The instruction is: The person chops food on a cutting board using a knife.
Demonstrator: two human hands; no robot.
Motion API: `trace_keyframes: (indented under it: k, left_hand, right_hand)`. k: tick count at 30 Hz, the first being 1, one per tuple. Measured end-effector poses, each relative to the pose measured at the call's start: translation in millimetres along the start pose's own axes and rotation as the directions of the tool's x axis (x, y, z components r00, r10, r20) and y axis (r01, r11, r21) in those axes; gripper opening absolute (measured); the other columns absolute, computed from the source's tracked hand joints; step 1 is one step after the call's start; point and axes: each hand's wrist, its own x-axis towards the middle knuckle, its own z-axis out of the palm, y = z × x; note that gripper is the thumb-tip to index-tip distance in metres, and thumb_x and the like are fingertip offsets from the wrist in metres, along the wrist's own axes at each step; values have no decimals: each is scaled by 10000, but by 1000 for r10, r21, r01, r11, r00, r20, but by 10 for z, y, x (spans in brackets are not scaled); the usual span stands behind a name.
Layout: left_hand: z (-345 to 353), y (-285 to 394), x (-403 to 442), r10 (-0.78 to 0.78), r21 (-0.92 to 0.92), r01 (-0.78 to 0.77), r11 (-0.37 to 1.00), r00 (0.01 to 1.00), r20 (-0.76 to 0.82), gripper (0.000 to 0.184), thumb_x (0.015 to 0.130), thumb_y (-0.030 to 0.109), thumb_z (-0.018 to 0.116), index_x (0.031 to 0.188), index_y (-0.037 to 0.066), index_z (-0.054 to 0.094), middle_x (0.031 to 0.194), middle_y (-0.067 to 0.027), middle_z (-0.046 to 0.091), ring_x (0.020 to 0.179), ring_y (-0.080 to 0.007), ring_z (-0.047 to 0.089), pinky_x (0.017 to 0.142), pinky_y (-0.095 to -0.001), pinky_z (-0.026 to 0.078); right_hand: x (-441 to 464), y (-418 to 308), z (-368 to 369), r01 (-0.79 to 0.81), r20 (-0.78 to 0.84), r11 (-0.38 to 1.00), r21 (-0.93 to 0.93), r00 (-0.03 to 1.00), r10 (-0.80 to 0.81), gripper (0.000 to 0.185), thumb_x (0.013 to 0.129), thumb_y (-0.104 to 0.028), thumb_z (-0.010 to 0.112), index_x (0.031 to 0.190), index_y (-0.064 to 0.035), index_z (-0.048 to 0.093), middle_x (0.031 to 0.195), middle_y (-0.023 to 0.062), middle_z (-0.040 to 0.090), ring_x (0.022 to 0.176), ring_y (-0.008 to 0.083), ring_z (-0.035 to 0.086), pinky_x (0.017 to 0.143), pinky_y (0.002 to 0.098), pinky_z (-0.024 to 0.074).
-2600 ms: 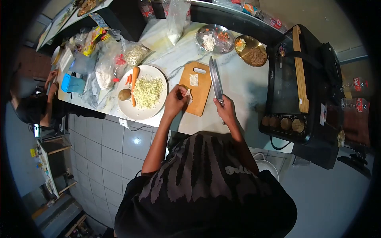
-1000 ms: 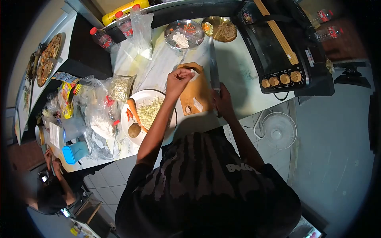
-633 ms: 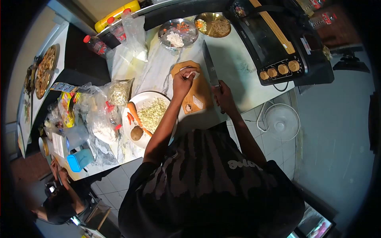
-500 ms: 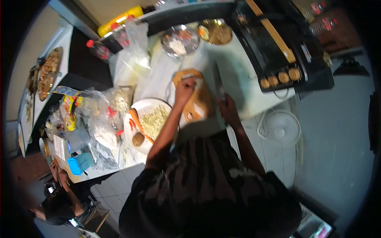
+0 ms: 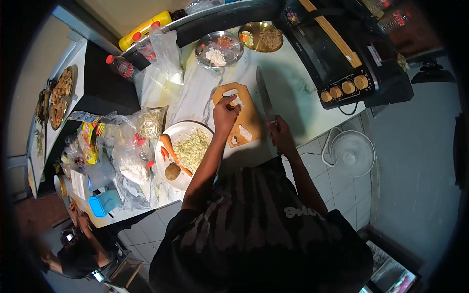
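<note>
A wooden cutting board [image 5: 249, 117] lies on the counter before me. My left hand [image 5: 226, 117] is over its left side, fingers bent and closed on a pale piece of food [image 5: 236, 101] near the handle slot. My right hand [image 5: 281, 134] grips the handle of a large knife [image 5: 265, 93] just right of the board. The blade points away from me and is apart from the food. Another pale piece [image 5: 245, 133] and a small brownish piece [image 5: 234, 140] lie at the board's near end.
Left of the board stands a white plate [image 5: 163, 177] with chopped pale vegetable, carrots and a round brown item. Two metal plates [image 5: 219, 35] with food are behind. A black toaster oven [image 5: 337, 63] stands right. Bags and bottles crowd the left; another person's hands [image 5: 78, 215] are far left.
My left hand's fingers have shifted slightly toward me on the board and spread a little over the pale piece. The knife stays in my right hand, its blade leaning slightly more left.
</note>
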Motion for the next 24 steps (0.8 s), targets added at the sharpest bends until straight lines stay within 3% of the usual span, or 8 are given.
trace_keyframes:
  k: [2, 6, 8, 12, 15, 16, 19, 24]
  left_hand:
    - [-18, -13, -65, 234, 292, -210, 933, 971, -51, 412, 792, 62, 776, 1196, 11, 712, 990, -146, 687, 702, -228, 685, 685, -337, 546]
    - [-82, 24, -176, 163, 349, -154, 924, 987, 6, 418, 797, 104, 766, 1207, 42, 712, 987, -153, 663, 775, -280, 669, 742, -374, 543]
    - [-103, -22, -181, 374, 468, -321, 823, 927, -22, 394, 841, 140, 733, 1229, 77, 703, 1039, -145, 637, 825, -289, 663, 766, -399, 543]
    - [-130, 141, -287, 468, 608, -322, 725, 879, -93, 367, 847, 171, 739, 1208, 111, 714, 1090, -147, 624, 1030, -331, 603, 867, -430, 515]
    - [-160, -28, -200, 560, 623, -465, 629, 827, 52, 268, 847, 171, 739, 1096, 74, 746, 1087, -117, 653, 1065, -319, 590, 886, -421, 510]
    - [-174, -83, -162, 633, 651, -579, 491, 750, 190, 228, 849, 164, 735, 1051, 61, 755, 1071, -106, 666, 1048, -308, 599, 886, -412, 508]
    - [-163, -165, -112, 631, 626, -595, 503, 748, 204, 173, 844, 152, 741, 982, 50, 762, 1019, -77, 688, 1011, -279, 613, 885, -396, 506]
    - [-185, -201, -110, 676, 616, -654, 439, 692, 252, 163, 837, 147, 753, 970, 53, 760, 1006, -62, 695, 1011, -262, 621, 896, -394, 504]
  right_hand:
    - [-17, 57, -24, 3, -1, 1000, -12, 1000, -3, 278, 998, -256, 608, 1183, -50, 587, 679, 4, 525, 505, 79, 487, 450, 276, 409]
    - [-86, 64, -52, 108, -21, 966, -237, 993, -116, 318, 970, -235, 613, 1188, -7, 576, 735, 99, 595, 655, 173, 601, 612, 358, 477]
    - [-115, 38, -60, 127, 13, 951, -281, 992, -129, 329, 959, -225, 616, 1197, -3, 569, 774, 135, 612, 709, 218, 617, 664, 382, 480]
    - [-152, 59, -28, 118, 67, 924, -364, 993, -101, 350, 940, -215, 616, 1220, -12, 567, 909, 221, 664, 843, 354, 671, 756, 430, 503]
    - [-168, 70, 11, 159, 62, 909, -385, 987, -146, 343, 947, -222, 601, 1216, -10, 571, 982, 258, 674, 960, 437, 669, 817, 469, 513]
    - [-174, 64, 21, 155, 62, 910, -384, 988, -143, 343, 947, -222, 601, 1216, -10, 571, 982, 258, 674, 960, 437, 669, 817, 469, 513]
    - [-199, -17, 39, 93, 70, 896, -434, 995, -70, 382, 953, -190, 576, 1292, -15, 552, 1069, 279, 670, 1072, 446, 644, 864, 490, 516]
    - [-373, -20, 114, 291, 139, 804, -518, 956, -257, 518, 977, -122, 515, 1485, -68, 434, 1099, 249, 616, 1015, 430, 635, 864, 503, 515]
